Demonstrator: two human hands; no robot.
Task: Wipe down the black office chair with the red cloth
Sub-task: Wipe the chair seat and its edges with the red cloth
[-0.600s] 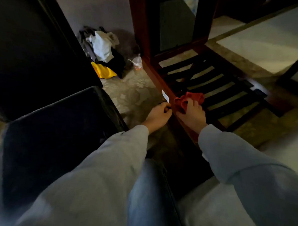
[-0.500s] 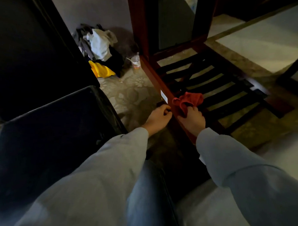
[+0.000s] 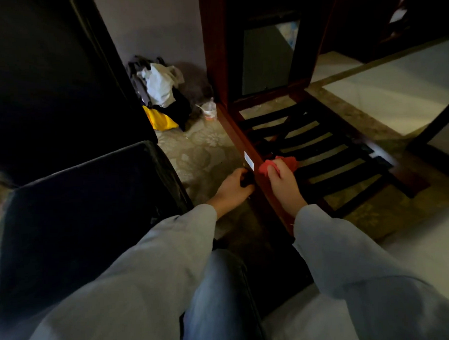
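The black office chair (image 3: 80, 213) fills the left side, its padded seat low and its dark backrest rising behind. My right hand (image 3: 282, 185) grips the bunched red cloth (image 3: 289, 162) against the top of a red-brown wooden rail (image 3: 238, 136), away from the black chair. Just left of that rail, my left hand (image 3: 231, 190) has its fingers curled round a small dark part (image 3: 246, 179); what this part is stays too dark to tell. Both grey sleeves reach forward from the bottom.
The rail belongs to a wooden frame with black slats (image 3: 319, 151) lying on the patterned floor. A pile of clothes and bags (image 3: 162, 95) and a small plastic cup (image 3: 209, 112) sit by the wall. My jeans-clad leg (image 3: 212, 297) is below.
My right hand has turned and drawn the red cloth slightly back along the rail. The left hand stays by the rail.
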